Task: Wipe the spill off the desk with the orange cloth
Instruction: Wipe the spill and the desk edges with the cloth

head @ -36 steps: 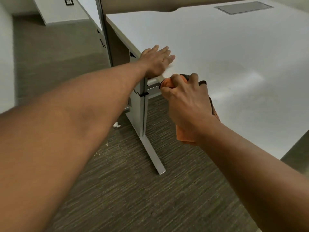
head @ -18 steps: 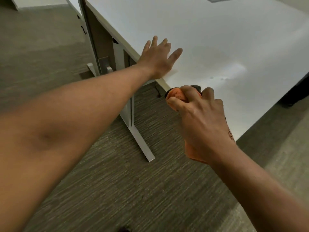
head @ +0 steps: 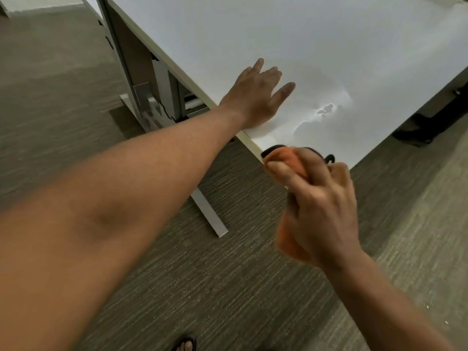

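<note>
The white desk [head: 266, 34] fills the upper right. A wet spill [head: 321, 115] glistens near the desk's front corner. My left hand [head: 255, 95] lies flat on the desk edge, fingers spread, just left of the spill. My right hand [head: 321, 211] grips the bunched orange cloth [head: 286, 158] in front of the desk corner, below the spill. Part of the cloth hangs under the hand. The cloth has a dark trim and is blurred by motion.
A grey metal desk leg and foot [head: 207, 214] run along the carpet [head: 177, 287] under the desk edge. A dark chair base [head: 415, 133] sits at the right under the desk. A sandalled foot [head: 186, 345] shows at the bottom.
The view has shifted, so the desk corner and spill sit closer and more central. My right hand with the cloth stays just off the desk corner. My left hand remains flat on the desk.
</note>
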`<state>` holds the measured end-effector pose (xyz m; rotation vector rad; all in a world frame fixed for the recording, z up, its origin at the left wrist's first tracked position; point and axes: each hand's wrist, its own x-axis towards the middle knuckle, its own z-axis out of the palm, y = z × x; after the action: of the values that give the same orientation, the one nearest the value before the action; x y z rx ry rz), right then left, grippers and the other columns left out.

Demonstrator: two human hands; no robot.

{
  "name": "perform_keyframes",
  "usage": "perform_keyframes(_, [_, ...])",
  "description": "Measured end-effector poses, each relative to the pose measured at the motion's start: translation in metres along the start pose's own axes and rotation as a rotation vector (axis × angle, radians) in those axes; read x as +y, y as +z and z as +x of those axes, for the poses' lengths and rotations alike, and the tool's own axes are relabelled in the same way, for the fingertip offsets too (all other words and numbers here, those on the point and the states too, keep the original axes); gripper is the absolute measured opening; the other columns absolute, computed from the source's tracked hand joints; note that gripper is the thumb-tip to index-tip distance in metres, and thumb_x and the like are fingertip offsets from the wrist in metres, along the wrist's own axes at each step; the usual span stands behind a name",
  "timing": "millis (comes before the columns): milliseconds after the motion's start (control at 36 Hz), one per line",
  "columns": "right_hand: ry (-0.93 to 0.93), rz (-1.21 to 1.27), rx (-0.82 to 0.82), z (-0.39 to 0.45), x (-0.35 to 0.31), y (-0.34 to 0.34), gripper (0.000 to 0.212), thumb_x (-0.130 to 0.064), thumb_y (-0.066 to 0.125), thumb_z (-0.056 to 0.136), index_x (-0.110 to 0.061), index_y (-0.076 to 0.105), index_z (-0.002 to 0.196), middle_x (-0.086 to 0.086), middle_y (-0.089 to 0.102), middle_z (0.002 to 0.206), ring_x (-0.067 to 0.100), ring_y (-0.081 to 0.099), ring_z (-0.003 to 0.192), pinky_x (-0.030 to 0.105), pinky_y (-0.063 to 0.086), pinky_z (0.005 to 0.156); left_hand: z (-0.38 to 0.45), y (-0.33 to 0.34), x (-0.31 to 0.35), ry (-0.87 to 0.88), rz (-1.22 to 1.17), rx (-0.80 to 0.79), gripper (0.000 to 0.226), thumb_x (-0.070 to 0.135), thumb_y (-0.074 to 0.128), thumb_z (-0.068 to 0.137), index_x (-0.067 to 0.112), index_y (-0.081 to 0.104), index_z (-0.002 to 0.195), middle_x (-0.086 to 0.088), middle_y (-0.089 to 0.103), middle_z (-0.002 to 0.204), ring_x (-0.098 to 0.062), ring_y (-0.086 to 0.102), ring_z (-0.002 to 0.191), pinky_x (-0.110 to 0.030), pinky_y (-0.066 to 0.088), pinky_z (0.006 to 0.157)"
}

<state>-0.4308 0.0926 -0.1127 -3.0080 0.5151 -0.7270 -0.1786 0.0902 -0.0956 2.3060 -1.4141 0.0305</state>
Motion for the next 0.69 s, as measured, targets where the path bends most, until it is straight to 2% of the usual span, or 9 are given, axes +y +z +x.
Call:
perform_keyframes(56, [0.13,0.226,0.157,-0.004,0.012,0.002,0.053,-0.02,0.048,0.088,-0.046,0.058,0.134,-0.01,0.046,0.146,0.017,0.039,0.108,0.021,0.037,0.085,0.0,0.001,-0.002,-0.03,0.006,0.056,0.069,0.056,0.022,0.105,0.007,0.04,0.151,-0.01,0.04,0.158,-0.03,0.014,0.154,-0.044,0.013,0.124])
perform_keyframes(83, [0.212,0.36,0.224,-0.005,0.019,0.002,0.056,-0.017,0.049,0.088,-0.049,0.057,0.133,-0.014,0.045,0.144,0.014,0.041,0.112,0.018,0.038,0.089,-0.001,0.001,-0.002,-0.043,0.013,0.079,0.068,0.055,0.023,0.105,0.007,0.042,0.149,-0.01,0.042,0.157,-0.031,0.016,0.154,-0.044,0.013,0.124])
perform_keyframes(139, [0.372,0.552,0.34,-0.005,0.033,0.001,0.055,-0.01,0.052,0.091,-0.042,0.059,0.135,-0.013,0.046,0.142,0.016,0.048,0.122,0.029,0.049,0.096,-0.001,0.001,-0.002,-0.076,0.026,0.093,0.068,0.055,0.022,0.105,0.007,0.043,0.148,-0.009,0.044,0.155,-0.031,0.017,0.154,-0.045,0.011,0.123])
perform_keyframes(194, [0.481,0.603,0.387,-0.003,0.039,0.0,0.05,-0.008,0.055,0.094,-0.031,0.061,0.137,-0.009,0.047,0.142,0.018,0.049,0.128,0.031,0.049,0.102,0.001,0.001,-0.002,-0.099,0.048,0.07,0.069,0.056,0.021,0.105,0.008,0.042,0.149,-0.008,0.043,0.156,-0.031,0.015,0.154,-0.046,0.01,0.124])
perform_keyframes(306, [0.472,0.547,0.219,-0.001,0.021,0.002,0.044,-0.015,0.057,0.096,-0.041,0.064,0.131,-0.012,0.048,0.144,0.015,0.04,0.122,0.019,0.041,0.095,0.004,0.003,-0.002,-0.092,0.078,0.0,0.071,0.059,0.017,0.104,0.009,0.04,0.149,-0.006,0.04,0.158,-0.03,0.01,0.155,-0.048,0.007,0.125])
perform_keyframes(389, [0.298,0.176,-0.046,0.005,0.011,-0.009,0.045,-0.027,0.051,0.094,-0.047,0.058,0.134,-0.009,0.047,0.149,0.028,0.037,0.115,0.039,0.041,0.09,0.004,0.005,-0.002,-0.088,0.1,-0.036,0.074,0.061,0.013,0.103,0.01,0.035,0.152,-0.005,0.036,0.161,-0.029,0.006,0.156,-0.05,0.004,0.125])
perform_keyframes(472, [0.196,0.087,-0.253,0.006,0.009,-0.025,0.057,-0.02,0.057,0.092,-0.05,0.051,0.14,-0.009,0.045,0.151,0.03,0.038,0.113,0.048,0.044,0.09,0.003,0.005,-0.001,-0.089,0.104,-0.061,0.074,0.061,0.012,0.103,0.01,0.033,0.153,-0.005,0.033,0.162,-0.029,0.004,0.156,-0.051,0.002,0.125])
perform_keyframes(583, [0.058,0.141,-0.308,0.003,0.004,-0.038,0.06,-0.016,0.067,0.087,-0.05,0.055,0.135,-0.008,0.05,0.147,0.03,0.042,0.114,0.049,0.047,0.089,0.003,0.0,0.0,-0.116,0.064,-0.087,0.071,0.06,0.015,0.104,0.014,0.027,0.156,-0.005,0.027,0.165,-0.028,-0.002,0.156,-0.049,0.001,0.125])
perform_keyframes(694, [0.03,-0.014,-0.275,0.026,-0.013,-0.026,0.062,-0.019,0.07,0.084,-0.046,0.056,0.138,-0.004,0.051,0.148,0.034,0.044,0.117,0.049,0.043,0.091,0.002,0.0,0.002,-0.108,0.037,-0.115,0.071,0.062,0.018,0.103,0.018,0.022,0.158,-0.006,0.016,0.168,-0.03,-0.008,0.155,-0.048,0.001,0.124])
